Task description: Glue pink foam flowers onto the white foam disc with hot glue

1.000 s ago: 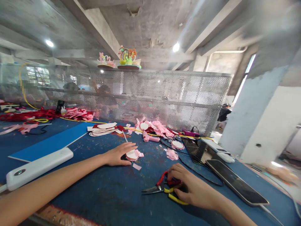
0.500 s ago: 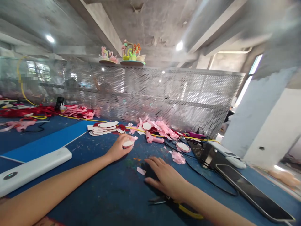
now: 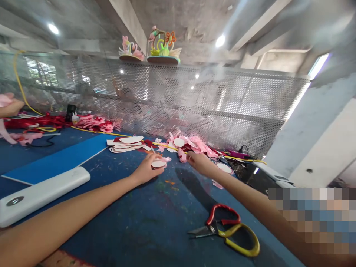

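My left hand is closed around a small white oval piece with pink ribbon at its edge, held just above the blue tabletop. Farther right, the bent fingers of my right hand are closed on the handle of a pink glue gun, which they mostly cover. Scissors with one red and one yellow handle lie on the table below my right forearm, blades slightly apart. A stack of white cut pieces rests beyond my left hand.
Pink ribbon pieces are heaped behind the glue gun, near a yellow cable. A long white device and a blue board lie left. A perforated metal screen stands behind. Another person's hand shows at far left.
My right hand has moved forward from beside the scissors to the glue gun, uncovering the scissors. The small pale slip no longer shows on the table. Another person's hand has appeared at left.
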Demonstrator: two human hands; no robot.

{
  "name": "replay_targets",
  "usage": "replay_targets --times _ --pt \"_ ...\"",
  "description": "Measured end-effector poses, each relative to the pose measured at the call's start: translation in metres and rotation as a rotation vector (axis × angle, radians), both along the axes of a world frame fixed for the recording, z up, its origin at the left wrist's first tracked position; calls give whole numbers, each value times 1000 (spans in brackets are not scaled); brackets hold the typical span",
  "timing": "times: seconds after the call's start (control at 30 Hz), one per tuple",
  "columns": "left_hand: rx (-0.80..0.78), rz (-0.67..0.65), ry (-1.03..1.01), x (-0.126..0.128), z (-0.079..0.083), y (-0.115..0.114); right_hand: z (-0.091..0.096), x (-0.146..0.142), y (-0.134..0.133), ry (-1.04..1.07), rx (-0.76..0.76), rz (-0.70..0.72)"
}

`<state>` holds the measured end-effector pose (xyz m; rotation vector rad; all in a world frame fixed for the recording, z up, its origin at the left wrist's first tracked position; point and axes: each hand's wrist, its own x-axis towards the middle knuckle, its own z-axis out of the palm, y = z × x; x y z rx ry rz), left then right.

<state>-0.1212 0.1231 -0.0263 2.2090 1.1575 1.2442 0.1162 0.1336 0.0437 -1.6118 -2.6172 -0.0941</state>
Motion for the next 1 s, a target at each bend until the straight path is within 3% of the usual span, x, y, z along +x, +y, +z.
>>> replay_targets --times 0.13,0.23,0.5,0.8,1.0 --pt "-28 -289 172 0 4 -8 14 16 50 -47 -96 -22" --pt "-42 -424 275 0 6 -12 6 18 73 -69 -59 -109" --pt "-89 -418 339 1 9 -14 -31 1 90 -60 12 -289" --pt "-85 -456 353 0 7 -11 -6 30 98 294 66 -368" --pt "-112 -454 329 0 6 -9 -3 44 109 672 -64 -535"
